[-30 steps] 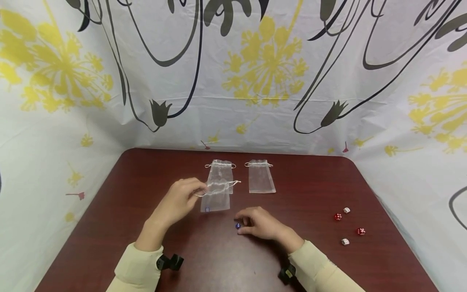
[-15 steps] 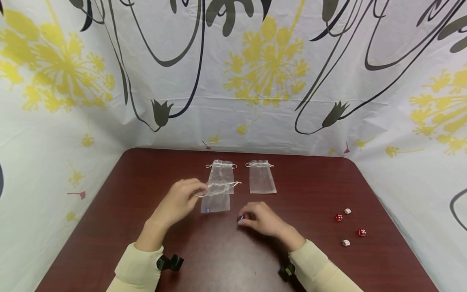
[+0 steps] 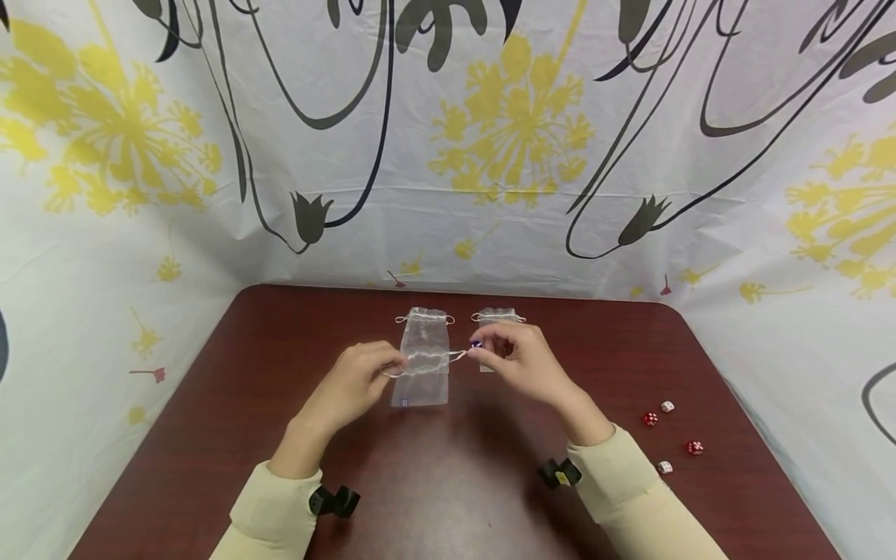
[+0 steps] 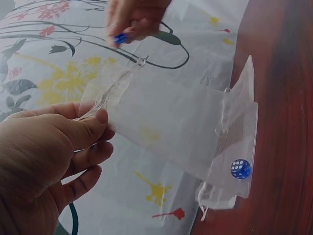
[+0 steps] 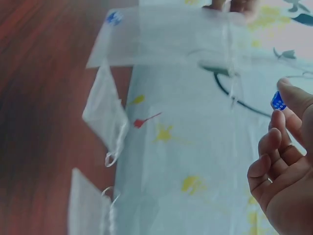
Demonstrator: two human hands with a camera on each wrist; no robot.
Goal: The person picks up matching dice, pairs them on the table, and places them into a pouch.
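left hand (image 3: 357, 383) pinches a sheer bag (image 3: 421, 390) at frame centre
right hand (image 3: 523, 362), right of centre, pinches a blue die (image 3: 477, 344)

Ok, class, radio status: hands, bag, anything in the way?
Left hand pinching clear bag at drawstring end, blue die inside. Right hand pinching second blue die nearby. Possible snag: drawstring loop close by.

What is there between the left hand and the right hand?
In the head view, the held bag, pinched by the left hand; its white drawstring reaches toward the right hand. A second bag shows behind it.
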